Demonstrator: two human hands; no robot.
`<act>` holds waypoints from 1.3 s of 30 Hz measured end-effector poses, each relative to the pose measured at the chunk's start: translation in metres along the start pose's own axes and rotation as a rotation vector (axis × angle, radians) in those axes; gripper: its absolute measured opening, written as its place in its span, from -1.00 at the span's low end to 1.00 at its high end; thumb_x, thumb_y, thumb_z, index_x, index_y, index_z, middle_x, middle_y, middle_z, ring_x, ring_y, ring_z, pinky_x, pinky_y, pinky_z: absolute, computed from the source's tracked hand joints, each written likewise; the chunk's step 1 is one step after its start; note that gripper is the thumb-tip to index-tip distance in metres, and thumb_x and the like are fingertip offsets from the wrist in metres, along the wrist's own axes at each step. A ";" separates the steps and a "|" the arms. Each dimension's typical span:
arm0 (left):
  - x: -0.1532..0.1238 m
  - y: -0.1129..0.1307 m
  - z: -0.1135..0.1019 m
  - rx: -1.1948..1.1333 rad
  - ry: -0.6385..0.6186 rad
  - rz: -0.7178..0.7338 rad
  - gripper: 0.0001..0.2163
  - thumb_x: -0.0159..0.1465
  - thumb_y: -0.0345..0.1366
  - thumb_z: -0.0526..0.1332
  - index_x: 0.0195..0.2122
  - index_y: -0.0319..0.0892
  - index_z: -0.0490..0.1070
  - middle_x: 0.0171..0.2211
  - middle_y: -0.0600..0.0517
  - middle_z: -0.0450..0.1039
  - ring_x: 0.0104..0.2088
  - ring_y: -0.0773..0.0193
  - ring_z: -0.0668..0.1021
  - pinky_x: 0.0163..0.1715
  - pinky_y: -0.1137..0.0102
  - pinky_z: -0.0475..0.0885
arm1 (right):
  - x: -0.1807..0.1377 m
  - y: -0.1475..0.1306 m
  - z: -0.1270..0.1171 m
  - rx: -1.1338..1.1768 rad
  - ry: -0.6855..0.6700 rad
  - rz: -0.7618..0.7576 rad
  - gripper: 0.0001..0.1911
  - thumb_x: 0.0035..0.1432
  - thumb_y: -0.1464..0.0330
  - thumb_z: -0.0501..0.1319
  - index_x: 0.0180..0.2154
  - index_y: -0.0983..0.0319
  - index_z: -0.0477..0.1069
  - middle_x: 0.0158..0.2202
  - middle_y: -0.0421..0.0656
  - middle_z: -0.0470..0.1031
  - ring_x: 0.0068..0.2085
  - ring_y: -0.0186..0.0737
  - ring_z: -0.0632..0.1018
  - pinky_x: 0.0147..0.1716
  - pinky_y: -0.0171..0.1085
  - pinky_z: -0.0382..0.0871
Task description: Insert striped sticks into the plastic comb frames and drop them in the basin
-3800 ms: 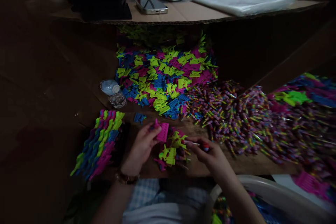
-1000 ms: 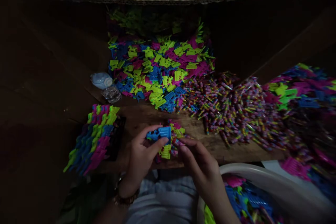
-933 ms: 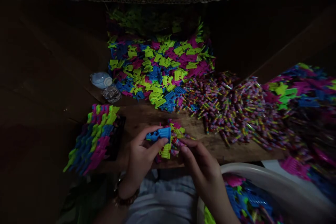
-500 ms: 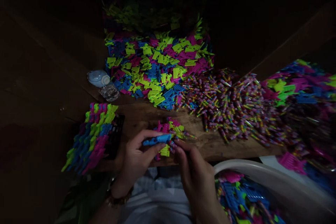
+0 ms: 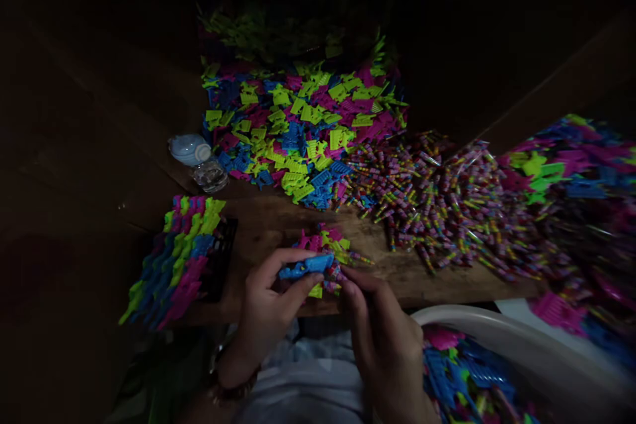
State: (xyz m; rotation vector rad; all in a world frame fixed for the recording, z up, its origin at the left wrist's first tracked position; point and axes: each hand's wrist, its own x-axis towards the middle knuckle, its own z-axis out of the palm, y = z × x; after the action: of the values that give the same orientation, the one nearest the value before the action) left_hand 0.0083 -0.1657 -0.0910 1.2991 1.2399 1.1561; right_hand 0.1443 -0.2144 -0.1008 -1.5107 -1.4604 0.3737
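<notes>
My left hand pinches a blue plastic comb-like piece between thumb and fingers, held edge-on just above the wooden board. My right hand is closed at the blue piece's right end, its fingertips on a small striped stick that I can barely make out. Under both hands lies a small heap of pink and yellow pieces.
A big pile of yellow, pink and blue pieces lies further back, with a spread of striped sticks to the right. Stacked pieces sit at left, a small clear bottle behind them. A white basin holds more pieces at lower right.
Earlier my left hand held a pink piece; now it holds a blue one, turned from flat to edge-on. My right hand has closed in on its right end.
</notes>
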 end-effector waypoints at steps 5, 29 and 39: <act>0.003 -0.007 -0.012 -0.112 -0.175 -0.149 -0.84 0.03 -0.31 0.35 -0.37 -0.18 0.44 -0.41 0.07 0.52 -0.43 0.34 0.52 -0.43 0.53 0.42 | -0.006 -0.005 -0.003 0.101 -0.079 0.175 -0.81 0.25 0.30 0.09 -0.20 0.18 0.43 -0.48 -0.23 0.51 -0.50 -0.35 0.52 -0.47 -0.44 0.40; 0.187 -0.092 0.013 0.527 0.132 0.100 -0.73 0.15 -0.37 0.21 -0.10 -0.22 0.41 0.06 -0.20 0.36 0.18 -0.01 0.25 0.18 0.14 0.02 | 0.131 0.095 0.020 -0.633 -0.507 0.178 -0.66 0.26 0.31 0.02 0.00 0.30 0.34 -0.30 0.12 0.58 -0.25 0.01 0.60 -0.36 -0.25 0.29; 0.166 -0.090 -0.012 0.230 0.256 0.033 -0.66 0.03 -0.38 0.27 -0.12 -0.19 0.38 -0.20 -0.10 0.49 -0.13 0.08 0.51 -0.12 0.26 0.36 | 0.156 0.104 0.075 -0.576 -0.369 0.145 -0.68 0.18 0.50 0.01 -0.05 0.39 0.36 -0.37 0.11 0.57 -0.36 -0.06 0.60 -0.44 -0.28 0.30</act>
State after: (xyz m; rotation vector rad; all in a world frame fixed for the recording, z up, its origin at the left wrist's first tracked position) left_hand -0.0058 0.0025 -0.1770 1.3735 1.5815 1.2615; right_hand 0.1851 -0.0251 -0.1576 -2.0962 -1.8563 0.3469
